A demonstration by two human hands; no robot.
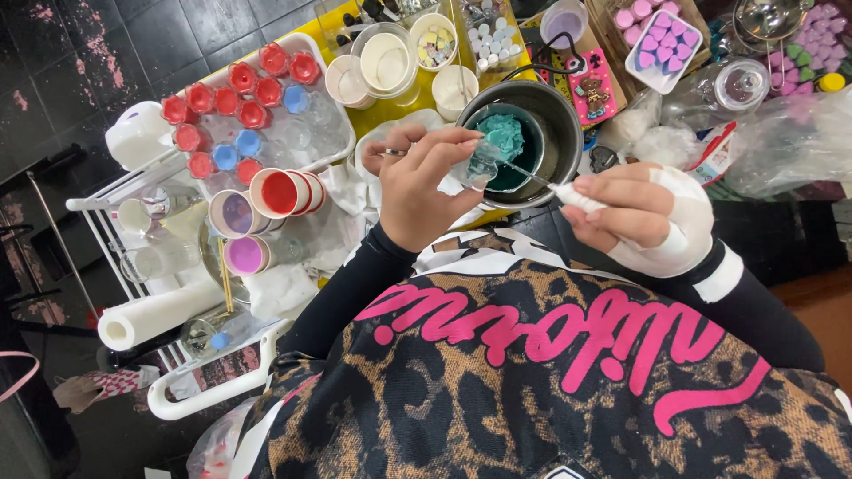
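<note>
Head view, looking down over a leopard-print top with pink lettering; both hands raised over a crowded yellow worktable.

Left hand: fingers pinched narrow around a small clear glass jar, held tilted just in front of the round metal pot of teal wax; the jar overlaps the pot's near rim in view (touching or not, cannot tell).

Right hand, wrapped in a white bandage across palm and wrist: fingers closed on the white-wrapped end of a thin metal stirring rod; the rod's tip reaches toward the jar's mouth, over the teal mass.

Around: white plastic tray of small jars with red and blue lids well left of the pot; stacked paper cups with red and purple residue nearer the left arm; white paper roll on the wire rack edge; white mould of pink heart shapes at upper right; clear plastic bags beside it.
</note>
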